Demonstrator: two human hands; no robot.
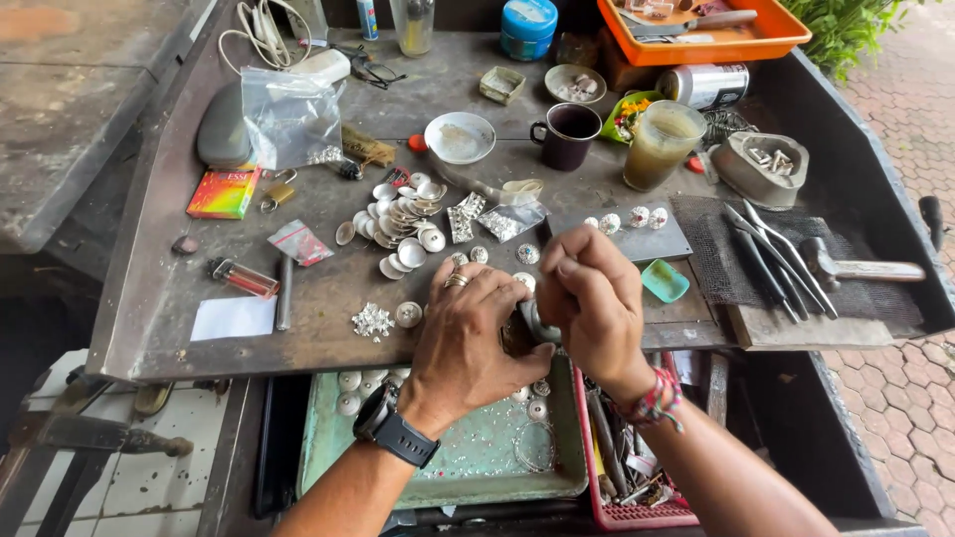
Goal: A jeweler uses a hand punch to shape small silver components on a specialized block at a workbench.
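On the far left of the workbench lie a colourful small box, a clear plastic bag and a red lighter, with a white paper slip nearer the edge; a heap of round silver discs spreads just ahead of the hands. Further right stand a white bowl holding pale residue, a dark mug, a plastic cup of murky liquid, then metal tools and a hammer. Below the bench, a green tray holds silver discs and scraps. The left hand, ring and wristwatch on, curls tight around a small round silver piece at the bench edge; the right hand pinches closed over it, though whether it holds a tool I cannot tell
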